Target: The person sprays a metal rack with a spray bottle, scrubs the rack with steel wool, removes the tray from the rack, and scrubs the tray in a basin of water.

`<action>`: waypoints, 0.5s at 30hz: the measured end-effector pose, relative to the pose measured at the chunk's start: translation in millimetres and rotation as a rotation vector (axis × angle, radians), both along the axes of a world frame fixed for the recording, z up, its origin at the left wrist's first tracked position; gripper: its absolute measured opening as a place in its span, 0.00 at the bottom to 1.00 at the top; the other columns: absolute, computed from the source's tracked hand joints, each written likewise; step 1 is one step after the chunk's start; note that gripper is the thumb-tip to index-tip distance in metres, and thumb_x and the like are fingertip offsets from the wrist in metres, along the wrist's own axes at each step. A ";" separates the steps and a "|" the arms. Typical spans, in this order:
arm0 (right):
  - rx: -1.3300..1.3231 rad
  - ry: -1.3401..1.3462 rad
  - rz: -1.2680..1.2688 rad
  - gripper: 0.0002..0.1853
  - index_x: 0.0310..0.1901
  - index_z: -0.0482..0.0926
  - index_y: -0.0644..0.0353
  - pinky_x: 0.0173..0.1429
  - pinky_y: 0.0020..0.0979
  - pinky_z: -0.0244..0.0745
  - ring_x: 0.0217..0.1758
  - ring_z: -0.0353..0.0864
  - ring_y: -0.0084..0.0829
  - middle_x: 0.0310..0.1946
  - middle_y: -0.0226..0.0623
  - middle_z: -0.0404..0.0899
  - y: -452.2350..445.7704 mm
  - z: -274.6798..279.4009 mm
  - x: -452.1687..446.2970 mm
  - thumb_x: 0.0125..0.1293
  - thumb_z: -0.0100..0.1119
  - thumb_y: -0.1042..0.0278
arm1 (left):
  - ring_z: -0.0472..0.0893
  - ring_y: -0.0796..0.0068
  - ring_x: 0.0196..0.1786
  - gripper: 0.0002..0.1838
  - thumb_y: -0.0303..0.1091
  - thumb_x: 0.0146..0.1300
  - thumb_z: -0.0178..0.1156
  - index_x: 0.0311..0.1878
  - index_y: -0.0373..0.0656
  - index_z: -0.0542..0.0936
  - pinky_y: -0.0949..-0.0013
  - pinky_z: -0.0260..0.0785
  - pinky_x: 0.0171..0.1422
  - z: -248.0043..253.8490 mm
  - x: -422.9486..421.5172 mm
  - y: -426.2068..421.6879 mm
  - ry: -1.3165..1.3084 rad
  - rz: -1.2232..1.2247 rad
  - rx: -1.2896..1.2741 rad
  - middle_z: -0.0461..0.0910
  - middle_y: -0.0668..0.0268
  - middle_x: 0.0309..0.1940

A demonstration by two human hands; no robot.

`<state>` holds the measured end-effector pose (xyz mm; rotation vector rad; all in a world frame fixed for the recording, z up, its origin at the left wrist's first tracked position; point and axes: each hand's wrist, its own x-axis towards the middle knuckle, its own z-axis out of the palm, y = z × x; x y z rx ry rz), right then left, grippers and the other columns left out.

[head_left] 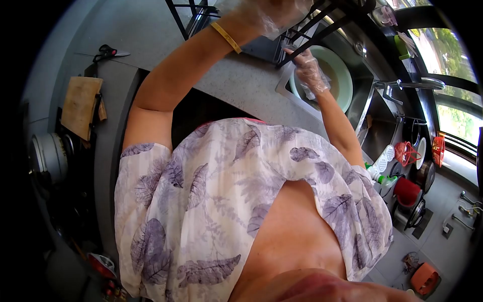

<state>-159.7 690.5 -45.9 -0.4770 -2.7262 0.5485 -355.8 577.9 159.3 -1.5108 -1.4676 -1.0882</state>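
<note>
My left hand (279,15), in a clear plastic glove, is at the top edge beside a black metal rack (322,27); its fingers are cut off or hidden. My right hand (309,73), also in a clear glove, has its fingers closed at a lower bar of the rack, above the rim of a pale green basin (344,83). The basin sits in the metal sink (365,75) and appears to hold liquid. A dark tray-like object (261,49) lies under the rack, on the grey counter (236,75).
Scissors (108,53) and a wooden board (80,105) are at the left, with pots (50,158) below. A faucet (410,84) stands right of the basin. Red baskets (406,152), a green-capped bottle (386,180) and a red container (406,192) are at the lower right.
</note>
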 end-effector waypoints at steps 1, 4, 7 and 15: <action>0.002 -0.071 -0.035 0.28 0.47 0.79 0.54 0.47 0.39 0.72 0.44 0.75 0.47 0.44 0.50 0.72 1.5 -1.2 9.7 0.42 0.46 0.89 | 0.68 0.70 0.30 0.07 0.36 0.54 0.58 0.23 0.52 0.71 0.63 0.57 0.42 2.3 0.7 -2.7 0.036 0.017 -0.001 0.66 0.69 0.21; -0.062 -0.148 -0.008 0.23 0.45 0.80 0.56 0.48 0.38 0.71 0.44 0.75 0.47 0.39 0.49 0.74 6.0 -0.5 42.3 0.46 0.50 0.85 | 0.67 0.69 0.30 0.09 0.37 0.55 0.57 0.23 0.51 0.70 0.63 0.57 0.42 3.2 1.6 -4.0 -0.002 -0.021 0.000 0.65 0.69 0.20; -0.080 0.052 -0.006 0.22 0.47 0.77 0.57 0.50 0.39 0.70 0.45 0.75 0.47 0.39 0.47 0.76 3.5 23.7 29.1 0.48 0.53 0.83 | 0.69 0.68 0.32 0.06 0.38 0.56 0.57 0.26 0.50 0.74 0.62 0.57 0.42 2.5 -0.9 -9.8 -0.001 -0.023 -0.046 0.70 0.68 0.24; 0.084 0.163 -0.027 0.21 0.46 0.74 0.63 0.46 0.36 0.76 0.42 0.78 0.47 0.47 0.46 0.73 -5.2 -2.9 -35.7 0.48 0.46 0.84 | 0.72 0.62 0.35 0.09 0.29 0.49 0.62 0.36 0.47 0.77 0.59 0.61 0.43 8.9 -17.0 -25.1 0.116 -0.004 -0.039 0.74 0.64 0.30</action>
